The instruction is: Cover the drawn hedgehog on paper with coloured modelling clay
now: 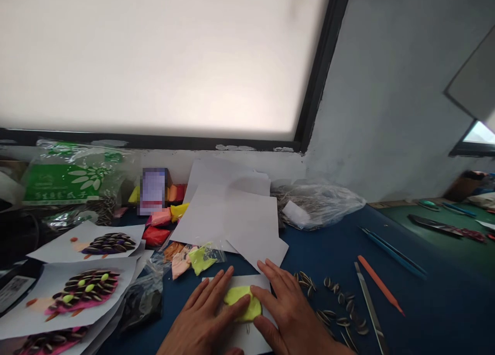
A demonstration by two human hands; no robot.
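Observation:
A flattened patch of yellow-green modelling clay (253, 309) lies on a small white sheet of paper (249, 339) at the front of the table. My left hand (203, 314) rests at its left side, fingers stretched out and thumb lying on the clay. On the other side, my right hand (292, 316) has its fingers spread, with the index fingertip touching the clay's right edge. Neither hand grips anything. Right of my right hand are loose striped sunflower seeds (350, 306). Beyond my left hand lie opened pieces of orange, peach and yellow-green clay (201, 259).
Finished seed-and-clay hedgehog pictures (23, 316) are stacked at left. White sheets (232, 210), bright clay packets (157, 235) and a clear plastic bag (328, 200) line the back. An orange tool (381, 284), a metal blade-like tool (369, 306) and blue tweezers (394, 252) lie at right.

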